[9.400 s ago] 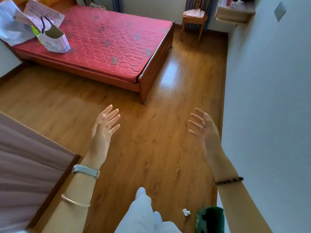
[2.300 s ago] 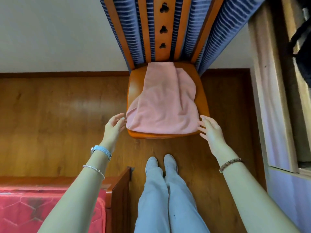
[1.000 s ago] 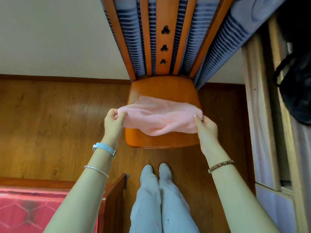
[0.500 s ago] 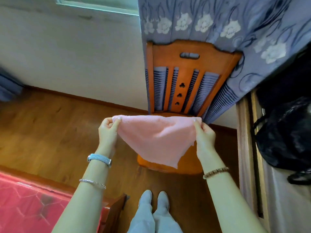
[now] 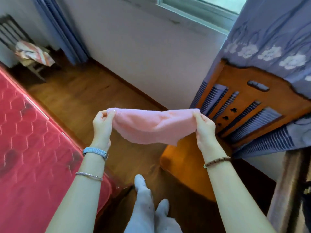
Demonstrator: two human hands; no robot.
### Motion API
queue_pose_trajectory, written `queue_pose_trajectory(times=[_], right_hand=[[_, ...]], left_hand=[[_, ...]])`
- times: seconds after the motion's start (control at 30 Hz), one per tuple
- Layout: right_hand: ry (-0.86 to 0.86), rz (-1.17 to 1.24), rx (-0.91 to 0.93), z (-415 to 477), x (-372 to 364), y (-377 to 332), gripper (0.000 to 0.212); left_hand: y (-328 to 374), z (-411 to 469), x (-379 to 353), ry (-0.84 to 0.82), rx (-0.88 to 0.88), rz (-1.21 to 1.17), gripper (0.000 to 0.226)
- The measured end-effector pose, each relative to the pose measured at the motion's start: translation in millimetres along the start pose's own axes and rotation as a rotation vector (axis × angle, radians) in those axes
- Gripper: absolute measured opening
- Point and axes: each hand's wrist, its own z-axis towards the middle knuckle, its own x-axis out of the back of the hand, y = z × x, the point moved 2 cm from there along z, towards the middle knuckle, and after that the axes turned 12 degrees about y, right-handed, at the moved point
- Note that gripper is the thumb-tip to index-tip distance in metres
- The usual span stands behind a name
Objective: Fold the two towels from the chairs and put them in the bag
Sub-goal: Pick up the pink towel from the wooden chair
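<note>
A pink towel [image 5: 151,127] hangs in the air in front of me, stretched between both hands. My left hand [image 5: 102,123] pinches its left top corner and my right hand [image 5: 204,126] pinches its right top corner. The towel sags in the middle above the floor. The orange wooden chair [image 5: 190,167] it came from stands at the right, its seat bare. A second, patterned towel [image 5: 33,52] lies on a dark chair [image 5: 10,31] at the far left. The bag is out of view.
A bed with a red mattress [image 5: 37,148] fills the left side. A blue flowered curtain [image 5: 269,47] hangs over the orange chair's back. A white wall with a window runs across the back. My legs and feet [image 5: 148,207] stand on the wooden floor between bed and chair.
I have lifted the pink towel off the chair seat and turned left with it. The orange chair has slid to the right of view, and the bed and second chair have come into view.
</note>
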Motion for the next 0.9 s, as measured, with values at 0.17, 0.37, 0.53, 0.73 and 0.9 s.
queue_pose_trajectory(times=[0.17,0.37,0.53,0.73,0.9], right_hand=[[-0.188,-0.112,0.018,-16.8,-77.4,-19.5,0.024],[-0.356,-0.177,0.014,-27.9,-169.4,-28.9,0.033],[-0.589,-0.300,0.045,-37.2,-244.9,-33.3,0.039],[-0.775,-0.367,0.090,-53.8,-318.4,-44.9,0.035],[-0.885,-0.377,0.112,-68.6,-374.0,-55.6,0.022]], left_hand=[[11.7,43.5,50.0,0.142,0.012,-0.064,0.009],[17.0,93.2,101.9,0.335,0.037,-0.109,0.010],[18.0,132.5,134.7,0.446,0.085,-0.111,0.019],[23.7,169.0,164.5,0.556,0.115,-0.133,0.007],[26.7,192.7,184.6,0.633,0.126,-0.176,0.019]])
